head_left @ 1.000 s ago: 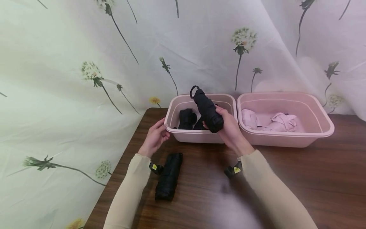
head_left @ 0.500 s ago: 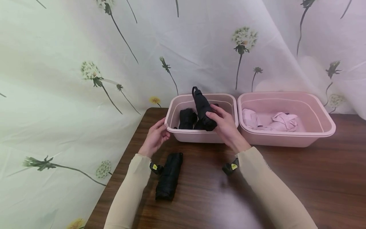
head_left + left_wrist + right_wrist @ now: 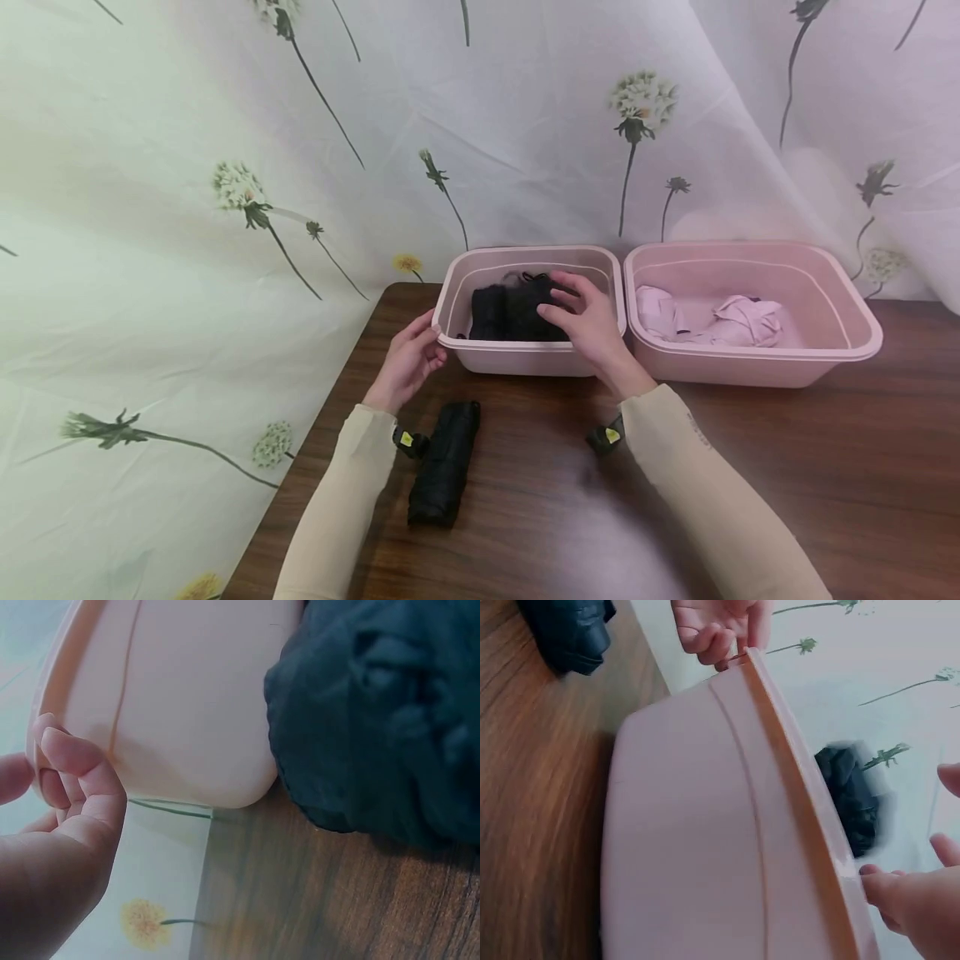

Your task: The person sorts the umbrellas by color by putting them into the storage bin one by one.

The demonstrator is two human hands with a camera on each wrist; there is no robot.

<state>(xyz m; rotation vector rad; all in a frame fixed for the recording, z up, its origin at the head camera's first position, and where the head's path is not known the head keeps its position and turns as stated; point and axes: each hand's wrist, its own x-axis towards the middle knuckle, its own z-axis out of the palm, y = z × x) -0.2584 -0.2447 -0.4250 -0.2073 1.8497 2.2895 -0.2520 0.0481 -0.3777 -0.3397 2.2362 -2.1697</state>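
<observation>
In the head view my left hand (image 3: 405, 365) pinches the left corner rim of the left pink plastic bin (image 3: 517, 360). My right hand (image 3: 596, 333) hovers over that bin's right end, thumb and fingers spread and holding nothing. Just past its fingertips a black folded umbrella (image 3: 529, 310) is blurred inside the bin, and the right wrist view shows the blurred black umbrella (image 3: 849, 799) apart from my fingers. Beside it in the bin lies another black folded umbrella (image 3: 487, 313). A further black umbrella (image 3: 444, 463) lies on the table by my left wrist.
To the right stands a second pink bin (image 3: 750, 367) with pale pink folded umbrellas (image 3: 746, 321) inside. Both bins sit at the back of the dark wooden table (image 3: 540, 500), against a dandelion-print cloth (image 3: 540, 125).
My right hand has lowered the black umbrella, turned it, and let it go into the left bin. Its fingers have spread. My left hand stays on the rim.
</observation>
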